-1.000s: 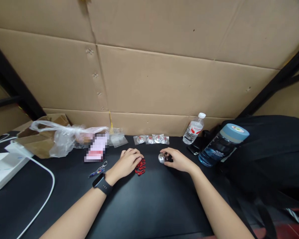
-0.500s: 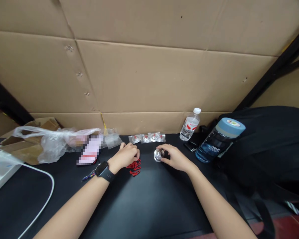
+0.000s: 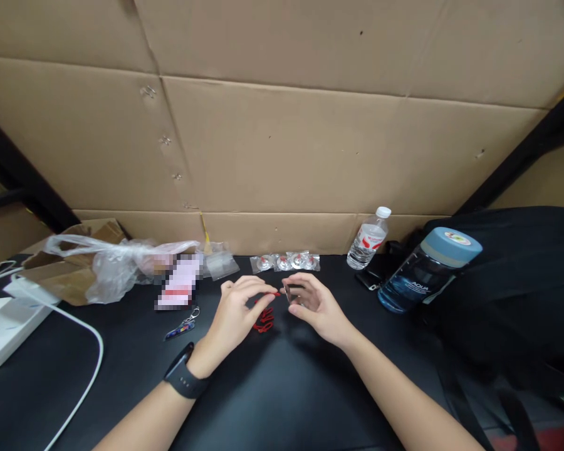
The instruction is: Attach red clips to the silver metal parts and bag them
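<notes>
My left hand, with a dark watch on its wrist, pinches a small red cord between thumb and fingertips. Facing it, my right hand grips a small shiny metal disc by its edges, tilted almost edge-on to me. The cord's tip is close to the disc; whether they touch I cannot tell. Below my left fingers, several red cord loops lie in a small pile on the black table. Behind both hands, several round metal pieces with red on them lie in clear packets.
To the left are a pixelated phone-like item, a keychain, plastic bags and a white box with a white cable. On the right stand a water bottle, a blue-lidded bottle and a black bag.
My left hand has lifted from the pile with a red cord. My right hand has raised the metal disc and turned it on edge, bringing it near the left fingertips. The view has shifted slightly.
</notes>
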`<state>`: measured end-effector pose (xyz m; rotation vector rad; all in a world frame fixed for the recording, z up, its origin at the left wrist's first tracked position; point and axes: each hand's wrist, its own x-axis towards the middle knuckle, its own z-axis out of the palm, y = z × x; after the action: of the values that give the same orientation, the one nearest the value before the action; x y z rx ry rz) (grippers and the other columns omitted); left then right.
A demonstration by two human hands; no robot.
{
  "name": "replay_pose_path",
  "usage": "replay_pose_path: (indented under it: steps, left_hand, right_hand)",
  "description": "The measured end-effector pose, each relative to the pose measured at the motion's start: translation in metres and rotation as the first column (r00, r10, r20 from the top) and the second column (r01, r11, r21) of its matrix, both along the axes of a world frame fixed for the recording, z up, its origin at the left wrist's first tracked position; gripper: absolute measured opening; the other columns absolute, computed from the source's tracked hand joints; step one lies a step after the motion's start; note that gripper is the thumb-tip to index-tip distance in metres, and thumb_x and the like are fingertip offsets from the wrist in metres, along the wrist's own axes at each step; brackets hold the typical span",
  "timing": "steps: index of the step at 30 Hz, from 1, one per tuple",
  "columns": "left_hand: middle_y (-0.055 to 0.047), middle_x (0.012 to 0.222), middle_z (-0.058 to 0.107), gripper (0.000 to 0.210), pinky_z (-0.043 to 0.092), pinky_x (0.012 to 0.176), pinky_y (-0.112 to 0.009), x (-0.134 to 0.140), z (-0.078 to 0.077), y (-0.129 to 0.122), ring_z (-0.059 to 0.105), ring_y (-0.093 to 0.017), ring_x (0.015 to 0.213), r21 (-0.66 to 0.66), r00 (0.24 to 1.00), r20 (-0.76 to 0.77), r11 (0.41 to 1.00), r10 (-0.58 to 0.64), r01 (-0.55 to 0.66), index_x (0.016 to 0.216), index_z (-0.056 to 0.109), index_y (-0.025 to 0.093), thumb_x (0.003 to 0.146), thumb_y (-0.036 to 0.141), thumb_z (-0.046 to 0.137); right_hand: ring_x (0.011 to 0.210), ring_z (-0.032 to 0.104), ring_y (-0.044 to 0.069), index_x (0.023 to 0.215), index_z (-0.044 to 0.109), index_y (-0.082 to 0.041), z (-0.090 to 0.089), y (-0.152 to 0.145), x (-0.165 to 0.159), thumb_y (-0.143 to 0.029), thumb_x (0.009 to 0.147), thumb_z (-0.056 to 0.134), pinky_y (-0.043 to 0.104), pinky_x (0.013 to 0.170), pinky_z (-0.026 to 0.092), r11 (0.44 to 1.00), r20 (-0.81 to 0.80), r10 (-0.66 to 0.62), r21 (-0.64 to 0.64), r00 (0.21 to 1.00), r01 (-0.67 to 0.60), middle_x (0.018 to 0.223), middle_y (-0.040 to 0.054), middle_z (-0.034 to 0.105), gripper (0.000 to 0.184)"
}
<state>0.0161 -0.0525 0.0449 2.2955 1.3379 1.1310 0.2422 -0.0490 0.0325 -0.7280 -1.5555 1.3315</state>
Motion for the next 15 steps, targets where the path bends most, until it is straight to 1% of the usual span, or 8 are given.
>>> replay_pose_path:
  steps: [2,5,7,10,13,15]
  left_hand:
    - [0.002,0.102,0.076,0.009,0.032,0.085,-0.037,-0.001,0.0,-0.003,0.064,-0.021,0.107,0.096,0.999,-0.012,0.995,0.039,-0.038,0.098,0.073,0.03,0.095,0.031,0.064]
    - [0.0,0.101,0.076,0.011,0.029,0.087,-0.039,-0.001,0.0,-0.007,0.063,-0.021,0.109,0.197,0.997,-0.045,0.979,0.055,-0.045,0.098,0.071,0.027,0.097,0.028,0.061]
    - [-0.002,0.102,0.075,0.013,0.027,0.088,-0.04,-0.001,0.0,-0.009,0.062,-0.022,0.111,0.214,0.996,-0.071,0.976,0.054,-0.038,0.098,0.07,0.025,0.099,0.027,0.057]
    - [-0.004,0.107,0.071,0.016,0.027,0.088,-0.04,0.001,0.0,-0.01,0.059,-0.023,0.118,0.213,0.991,-0.102,0.975,0.086,-0.063,0.099,0.068,0.024,0.101,0.025,0.053]
    - [-0.007,0.114,0.066,0.017,0.028,0.088,-0.04,0.002,-0.001,-0.011,0.053,-0.025,0.125,0.226,0.982,-0.15,0.971,0.119,-0.083,0.099,0.068,0.024,0.101,0.023,0.051]
    - [-0.008,0.118,0.064,0.017,0.03,0.09,-0.041,0.003,-0.003,-0.012,0.051,-0.027,0.125,0.232,0.977,-0.173,0.969,0.122,-0.08,0.1,0.068,0.023,0.1,0.023,0.051]
  right_hand:
    - [0.113,0.064,0.021,0.128,0.052,-0.032,-0.002,-0.005,-0.008,-0.028,0.082,0.079,0.037,0.092,0.053,1.0,-0.049,0.02,-0.017,0.999,-0.021,0.135,0.0082,0.058,0.053]
    - [0.109,0.065,0.02,0.13,0.05,-0.032,-0.006,-0.01,-0.017,-0.027,0.082,0.08,0.036,0.092,0.053,0.999,-0.084,0.019,-0.024,0.996,-0.021,0.134,0.0076,0.056,0.057]
    - [0.106,0.066,0.019,0.13,0.05,-0.033,-0.008,-0.012,-0.022,-0.027,0.082,0.08,0.035,0.091,0.054,1.0,-0.095,0.004,-0.023,0.995,-0.007,0.133,0.0069,0.054,0.057]
    - [0.103,0.067,0.018,0.13,0.049,-0.033,-0.011,-0.015,-0.027,-0.029,0.082,0.079,0.035,0.089,0.056,1.0,-0.09,-0.021,-0.001,0.996,0.021,0.132,0.0066,0.053,0.056]
    - [0.102,0.067,0.02,0.128,0.049,-0.033,-0.011,-0.017,-0.029,-0.031,0.082,0.079,0.036,0.087,0.057,0.996,-0.044,-0.076,0.038,0.996,0.078,0.131,0.0075,0.056,0.055]
    - [0.101,0.067,0.02,0.126,0.05,-0.032,-0.012,-0.019,-0.029,-0.033,0.081,0.08,0.037,0.086,0.058,0.99,-0.014,-0.122,0.063,0.992,0.123,0.13,0.0082,0.058,0.055]
